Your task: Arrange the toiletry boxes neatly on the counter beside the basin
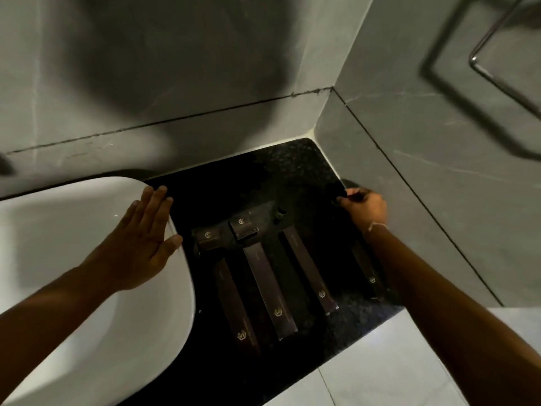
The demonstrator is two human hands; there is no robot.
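In the head view, a black speckled counter point(292, 168) filled the corner between two grey tiled walls, with the white basin point(87, 288) set into it on the left. The left hand point(140, 244) lay flat on the basin's rim, fingers spread and straight, holding nothing, its thumb reaching toward the counter's edge. The right hand point(364, 208) was over the far right part of the counter near the side wall, fingers curled around a small dark object point(341, 194); what that object was could not be made out in the dim light. Between the hands lay the dark brown toiletry boxes, each marked with a small gold emblem. Two short boxes sat at the back, the left short box point(209, 237) just beside the right short box point(243, 227), the two touching or nearly so. In front of them ran long narrow boxes, roughly parallel and fanning slightly toward the counter's front edge: the leftmost long box point(234, 306), the second long box point(269, 291), and the third long box point(308, 272). A fourth long box point(366, 268) lay farther right, partly hidden under the right forearm. A small round dark item point(281, 213) stood just behind the boxes. A metal rail point(497, 39) hung on the right wall.
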